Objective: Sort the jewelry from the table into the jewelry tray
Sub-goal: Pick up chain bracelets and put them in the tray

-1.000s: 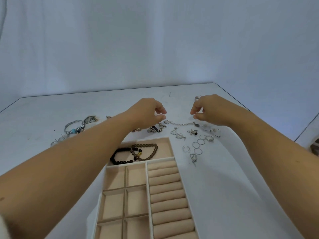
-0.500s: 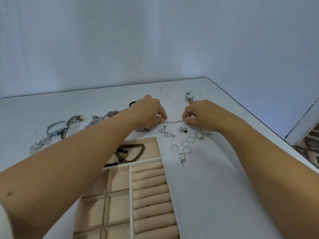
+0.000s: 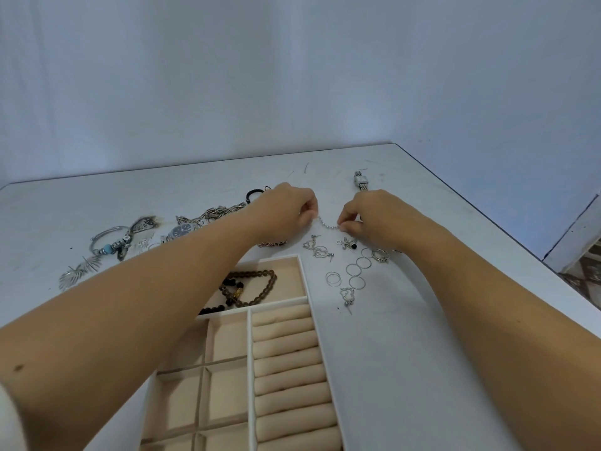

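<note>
A thin silver chain bracelet [image 3: 327, 223] sags between my two hands just above the table. My left hand [image 3: 287, 208] pinches its left end and my right hand [image 3: 369, 216] pinches its right end. The beige jewelry tray [image 3: 304, 278] lies in front of me; its top compartment holds brown and black bead bracelets [image 3: 252, 286]. The ring rolls [image 3: 287, 359] and square cells [image 3: 224, 340] hold nothing. Loose thin rings [image 3: 356, 271], heart earrings [image 3: 317, 250] and a bow charm [image 3: 348, 244] lie on the table right of the tray.
Left of my arm lie a dark-faced watch [image 3: 182, 231], a silver bangle with a blue bead [image 3: 109, 244] and leaf-shaped earrings [image 3: 78, 271]. A small silver watch [image 3: 361, 181] lies beyond my right hand. The table's right edge [image 3: 507, 236] runs diagonally.
Both hands have closed in on the chain's ends and now hold it slightly raised, with the chain sagging between them. The view has shifted right.
</note>
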